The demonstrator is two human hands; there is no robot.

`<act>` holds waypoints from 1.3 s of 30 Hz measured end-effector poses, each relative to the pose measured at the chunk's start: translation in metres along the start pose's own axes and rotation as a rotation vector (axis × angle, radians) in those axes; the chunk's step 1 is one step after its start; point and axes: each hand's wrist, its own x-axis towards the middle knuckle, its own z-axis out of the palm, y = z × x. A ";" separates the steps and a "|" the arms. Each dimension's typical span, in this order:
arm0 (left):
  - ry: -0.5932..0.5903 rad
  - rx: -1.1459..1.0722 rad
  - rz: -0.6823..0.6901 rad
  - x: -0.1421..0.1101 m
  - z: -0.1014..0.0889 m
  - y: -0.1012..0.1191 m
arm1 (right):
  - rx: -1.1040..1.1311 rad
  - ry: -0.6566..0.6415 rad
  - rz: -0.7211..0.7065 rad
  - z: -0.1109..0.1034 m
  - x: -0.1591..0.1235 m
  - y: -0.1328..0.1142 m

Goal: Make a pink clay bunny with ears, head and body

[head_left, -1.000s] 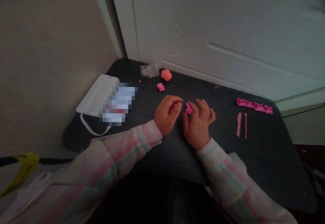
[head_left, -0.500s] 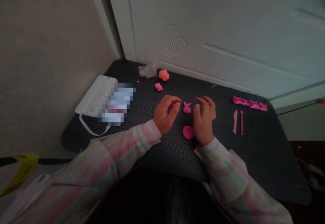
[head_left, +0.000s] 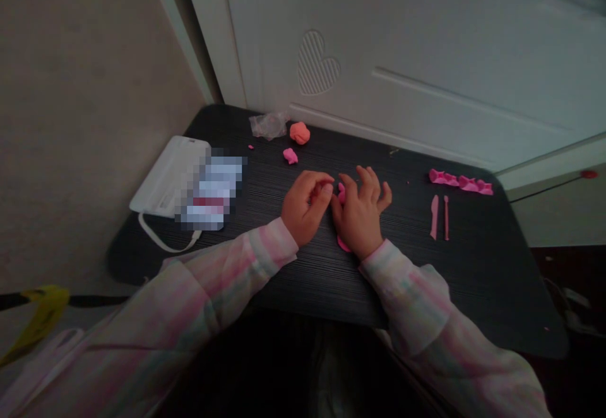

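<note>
A small pink clay figure (head_left: 341, 189), with two ear-like points in the earlier view, is now mostly covered by my right hand (head_left: 360, 219). Thumb and index finger of that hand close around it, while the other fingers spread out. Just left of it, my left hand (head_left: 307, 208) is curled, thumb and fingertips pressed together; whatever is between them is too small to make out. A flat pink clay disc (head_left: 343, 245) lies on the dark table (head_left: 303, 279), largely hidden under my right hand.
At the back are an orange clay lump (head_left: 300, 132), a pink clay lump (head_left: 290, 156) and clear plastic wrap (head_left: 268, 125). A pink clay strip (head_left: 460, 181), a pink plastic knife (head_left: 434, 218) and a thin stick tool (head_left: 445, 218) lie right. A white device (head_left: 170, 175) lies left.
My right hand has moved left, over the pink figure and part of the disc, its thumb and index finger closing in. My left hand stays curled beside it. The view has shifted slightly.
</note>
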 end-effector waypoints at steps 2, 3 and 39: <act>-0.003 0.000 -0.001 0.000 0.000 0.000 | 0.074 0.021 0.076 0.000 0.003 0.004; -0.005 -0.001 0.001 0.000 0.000 -0.001 | 0.117 0.047 0.127 0.000 0.005 0.006; 0.023 -0.053 -0.056 0.000 0.000 -0.004 | 0.153 0.166 0.049 -0.006 0.007 -0.005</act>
